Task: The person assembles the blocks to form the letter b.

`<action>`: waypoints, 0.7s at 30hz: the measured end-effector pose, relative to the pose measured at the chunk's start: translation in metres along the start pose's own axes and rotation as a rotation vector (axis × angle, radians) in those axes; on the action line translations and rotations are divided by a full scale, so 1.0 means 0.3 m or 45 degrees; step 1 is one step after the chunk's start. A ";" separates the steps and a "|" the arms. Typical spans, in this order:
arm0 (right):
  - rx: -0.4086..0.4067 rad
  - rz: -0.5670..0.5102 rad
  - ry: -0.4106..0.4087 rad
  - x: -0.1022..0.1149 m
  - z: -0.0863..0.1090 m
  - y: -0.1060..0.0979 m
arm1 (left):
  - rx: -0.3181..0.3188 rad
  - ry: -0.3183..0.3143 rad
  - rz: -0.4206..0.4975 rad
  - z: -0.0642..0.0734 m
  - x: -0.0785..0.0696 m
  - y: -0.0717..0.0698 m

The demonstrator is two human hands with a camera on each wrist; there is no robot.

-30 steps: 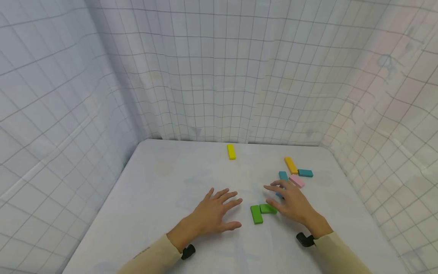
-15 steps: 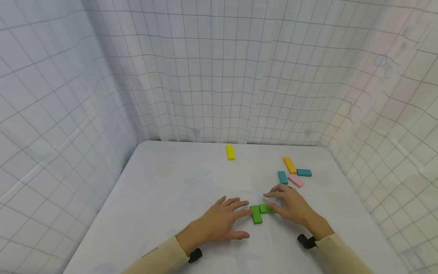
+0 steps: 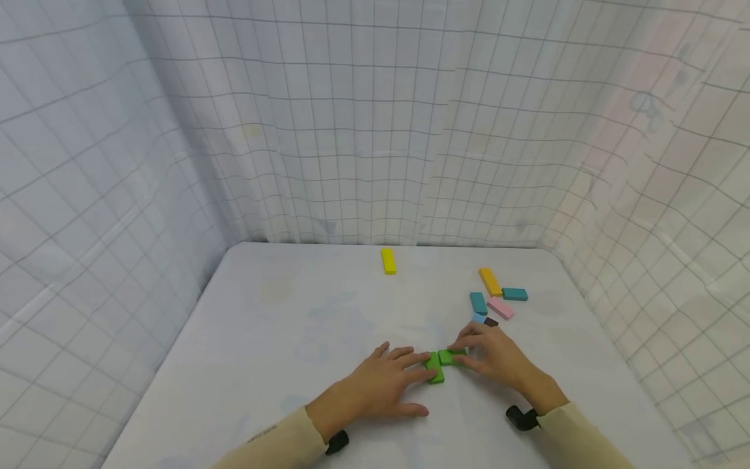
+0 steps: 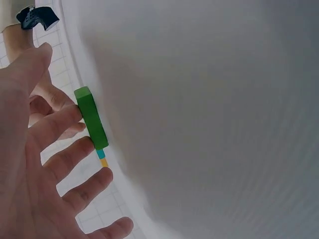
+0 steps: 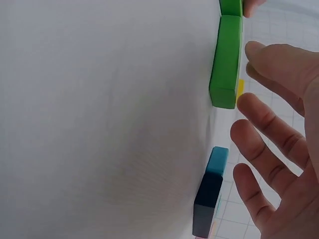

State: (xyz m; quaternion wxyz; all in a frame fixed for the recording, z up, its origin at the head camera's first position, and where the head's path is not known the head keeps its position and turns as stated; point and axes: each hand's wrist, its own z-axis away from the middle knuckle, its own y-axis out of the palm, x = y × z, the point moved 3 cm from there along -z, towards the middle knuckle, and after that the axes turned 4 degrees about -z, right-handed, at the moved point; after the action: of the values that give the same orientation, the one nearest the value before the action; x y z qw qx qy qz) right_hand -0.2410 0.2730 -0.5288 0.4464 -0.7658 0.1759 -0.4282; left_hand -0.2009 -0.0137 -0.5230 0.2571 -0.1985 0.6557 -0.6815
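Observation:
Two green rectangular blocks lie on the white table, set at a right angle with their ends close together. My left hand (image 3: 383,384) has its fingers spread, with two fingertips at the left green block (image 3: 435,376); the left wrist view shows them against this block's (image 4: 93,119) side. Over the right green block (image 3: 447,357) is my right hand (image 3: 500,358), thumb and index finger brought near each other at its top. In the right wrist view, a slim gap seems to separate the thumb from this block (image 5: 227,59); contact is hard to tell. Its other fingers are loosely bent.
Behind my right hand lie a light blue block (image 3: 479,318), a dark block (image 3: 491,322), a pink block (image 3: 500,308), two teal blocks (image 3: 478,303) and an orange block (image 3: 490,282). A yellow block (image 3: 388,261) lies near the far edge. Gridded white curtains (image 3: 351,130) surround the table.
My left hand has moved right until its fingertips reach the left green block. My right hand has come down toward the right green block, thumb and index finger closer together. The blocks stay put.

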 end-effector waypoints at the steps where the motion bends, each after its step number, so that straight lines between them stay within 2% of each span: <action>1: 0.005 -0.008 -0.001 0.000 -0.001 0.000 | 0.009 -0.007 0.000 0.002 -0.001 0.000; 12: 0.022 -0.029 -0.115 -0.005 -0.012 0.000 | 0.021 -0.010 0.043 0.004 0.003 0.020; 21: 0.078 -0.030 -0.049 -0.018 -0.023 -0.001 | -0.036 -0.007 0.057 0.013 0.012 0.013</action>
State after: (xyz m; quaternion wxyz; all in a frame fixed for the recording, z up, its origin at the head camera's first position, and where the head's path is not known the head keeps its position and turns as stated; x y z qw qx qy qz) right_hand -0.2496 0.2730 -0.5296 0.4677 -0.7619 0.1450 -0.4239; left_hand -0.2010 -0.0192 -0.5269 0.2712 -0.1892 0.6690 -0.6657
